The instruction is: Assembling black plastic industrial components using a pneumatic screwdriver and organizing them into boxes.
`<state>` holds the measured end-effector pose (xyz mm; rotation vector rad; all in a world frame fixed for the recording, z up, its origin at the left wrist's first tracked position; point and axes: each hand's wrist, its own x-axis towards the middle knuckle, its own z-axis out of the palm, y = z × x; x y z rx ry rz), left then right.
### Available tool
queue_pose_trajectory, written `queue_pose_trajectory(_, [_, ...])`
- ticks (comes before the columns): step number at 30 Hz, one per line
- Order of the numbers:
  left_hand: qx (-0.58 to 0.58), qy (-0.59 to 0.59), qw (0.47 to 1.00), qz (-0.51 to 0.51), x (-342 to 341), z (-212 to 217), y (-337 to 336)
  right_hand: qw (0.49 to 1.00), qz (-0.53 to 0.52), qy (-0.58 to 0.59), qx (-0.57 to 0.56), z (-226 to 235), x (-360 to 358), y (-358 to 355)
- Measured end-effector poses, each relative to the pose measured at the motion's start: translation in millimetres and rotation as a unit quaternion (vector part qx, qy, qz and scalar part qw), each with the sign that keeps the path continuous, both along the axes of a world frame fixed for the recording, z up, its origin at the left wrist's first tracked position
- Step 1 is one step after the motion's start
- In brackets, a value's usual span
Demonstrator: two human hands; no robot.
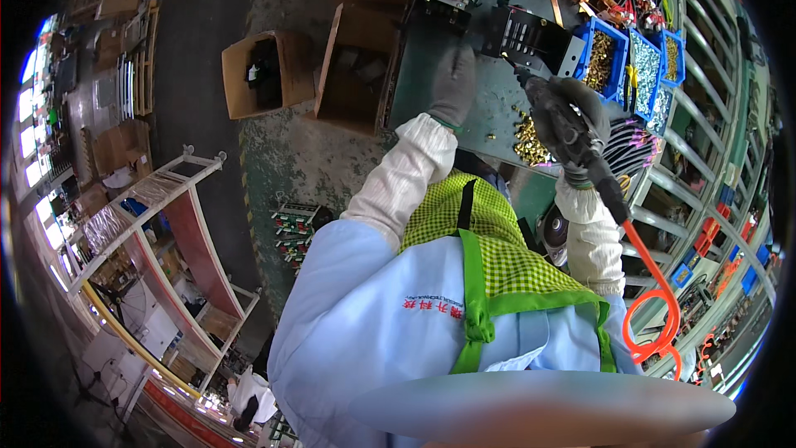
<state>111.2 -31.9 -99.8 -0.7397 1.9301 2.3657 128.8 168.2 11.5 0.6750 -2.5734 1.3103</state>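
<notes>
The black slotted bracket (541, 42) is being supported on the worktop (491, 98), ahead of both hands, its long axis running from upper left to lower right. The hands are being held apart. The power driver (546, 106) is being gripped in the right hand (587, 106), its tip being directed up and leftward at the bracket's near edge; whether contact is being made cannot be told. The left end is being faced by the left hand (453, 87), the right end by the right hand, neither being clearly nearer; whether anything is being pinched in the blurred left fingers cannot be told.
</notes>
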Motion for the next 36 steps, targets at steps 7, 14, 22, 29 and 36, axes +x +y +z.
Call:
queue_pose_trajectory(7, [-0.322, 0.193, 0.915, -0.146, -57, 34, -14, 0.993, 0.018, -0.105, -0.056, 27, -8, -39])
queue_pose_trajectory(14, [-0.315, 0.195, 0.919, -0.136, -62, 28, -16, 0.999, 0.009, -0.034, -0.032, 28, -11, -53])
queue_pose_trajectory(22, [-0.301, 0.197, 0.922, -0.14, -65, 24, -15, 0.984, 0.016, -0.163, -0.074, 14, -7, -48])
queue_pose_trajectory(29, [-0.282, 0.214, 0.928, -0.116, -63, 22, -14, 0.691, -0.012, -0.459, -0.558, 5, -6, -47])
queue_pose_trajectory(36, [-0.266, 0.19, 0.938, -0.111, -64, 25, -14, 0.909, 0.048, -0.247, -0.332, -2, -5, -45])
